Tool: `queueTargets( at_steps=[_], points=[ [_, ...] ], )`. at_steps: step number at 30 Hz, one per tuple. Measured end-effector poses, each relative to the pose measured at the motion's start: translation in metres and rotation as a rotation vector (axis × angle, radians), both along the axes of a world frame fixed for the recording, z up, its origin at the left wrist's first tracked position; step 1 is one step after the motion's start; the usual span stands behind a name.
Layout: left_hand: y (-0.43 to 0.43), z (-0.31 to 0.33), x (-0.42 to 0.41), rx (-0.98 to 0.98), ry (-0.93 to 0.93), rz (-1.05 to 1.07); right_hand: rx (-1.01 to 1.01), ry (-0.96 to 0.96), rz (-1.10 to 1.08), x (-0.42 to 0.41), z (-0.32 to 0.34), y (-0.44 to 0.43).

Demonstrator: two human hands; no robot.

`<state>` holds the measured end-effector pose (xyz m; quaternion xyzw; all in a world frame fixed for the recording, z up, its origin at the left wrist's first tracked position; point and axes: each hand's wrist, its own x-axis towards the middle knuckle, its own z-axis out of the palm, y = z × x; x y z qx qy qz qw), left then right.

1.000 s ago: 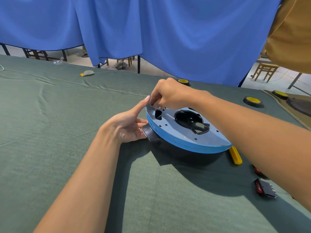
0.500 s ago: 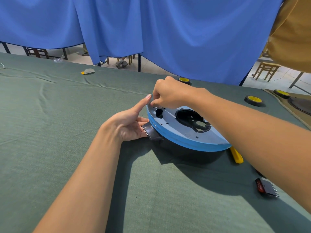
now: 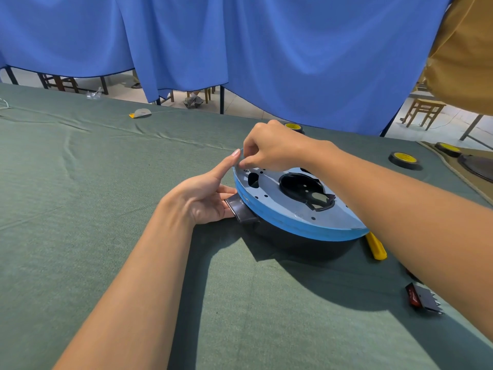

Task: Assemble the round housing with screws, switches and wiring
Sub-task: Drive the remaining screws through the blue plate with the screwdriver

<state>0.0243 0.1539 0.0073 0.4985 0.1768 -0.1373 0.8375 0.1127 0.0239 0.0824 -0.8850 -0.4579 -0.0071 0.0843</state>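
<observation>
WORKBENCH, head cam: From my remote feed, the round housing sits near the middle of the green-clothed surface. Its pale blue top plate faces up w/ a large dark cut-out at centre and small holes round the edge, over a black lower shell.

The L hand lies flat-fingered against the housing's left side. Its forefinger is straight, w/ the tip touching the plate's rim. The other fingers rest beside a dark tab that juts from the shell. This grip is relaxed and closes round nothing.

The R hand reaches across from the right and hovers over the same stretch of rim, w/ fingers curled and tips drawn together at a hole in the plate. Whether that grip has anything in it I cannot tell; the spot is too small in frame.

A yellow tool pokes out from under the housing's right edge. A red switch w/ metal prongs lies nearer the camera, right of frame, partly behind the R forearm. Black-and-yellow wheels sit toward the far right of the surface. A blue curtain hangs across the bkgd.
</observation>
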Motion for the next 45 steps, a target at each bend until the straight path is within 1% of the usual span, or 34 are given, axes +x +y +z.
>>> queueTargets(
  at_steps=[4, 8, 14, 18, 22, 29, 33, 35, 38, 40, 42, 43, 45],
  points=[
    [0.000, 0.000, 0.000, 0.001, 0.007, 0.004, -0.008, 0.023, 0.024, 0.000, 0.000, 0.001],
    [-0.002, 0.001, -0.001, 0.013, 0.004, 0.030, -0.015, -0.043, -0.013, -0.001, -0.007, 0.005],
    [-0.002, 0.002, -0.003, 0.009, 0.013, 0.034, 0.003, 0.000, 0.009, -0.004, -0.003, 0.000],
    [-0.003, 0.003, -0.003, 0.024, 0.011, 0.046, 0.005, -0.101, -0.049, -0.009, -0.007, -0.001],
    [-0.003, 0.007, -0.004, 0.095, 0.029, 0.025, 0.079, -0.113, -0.179, -0.007, 0.002, -0.027],
    [-0.006, 0.008, -0.004, 0.176, 0.031, 0.051, 0.324, -0.138, -0.482, 0.001, 0.013, -0.123],
    [-0.012, 0.011, -0.007, 0.229, 0.029, 0.086, 0.394, -0.150, -0.650, -0.003, 0.004, -0.167],
    [-0.017, 0.013, -0.010, 0.262, 0.021, 0.121, 0.377, -0.098, -0.731, -0.005, -0.006, -0.183],
    [-0.022, 0.017, -0.012, 0.342, -0.015, 0.162, 0.254, 0.024, -0.806, -0.014, -0.025, -0.197],
    [-0.022, 0.020, -0.013, 0.409, -0.032, 0.160, 0.243, 0.116, -0.786, -0.024, -0.038, -0.198],
    [-0.022, 0.024, -0.014, 0.538, -0.029, 0.147, 0.247, 0.195, -0.765, -0.034, -0.048, -0.199],
    [-0.022, 0.024, -0.014, 0.604, -0.022, 0.146, 0.233, 0.216, -0.762, -0.037, -0.052, -0.199],
    [-0.023, 0.023, -0.014, 0.677, -0.005, 0.148, 0.189, 0.220, -0.762, -0.041, -0.058, -0.200]
  ],
)
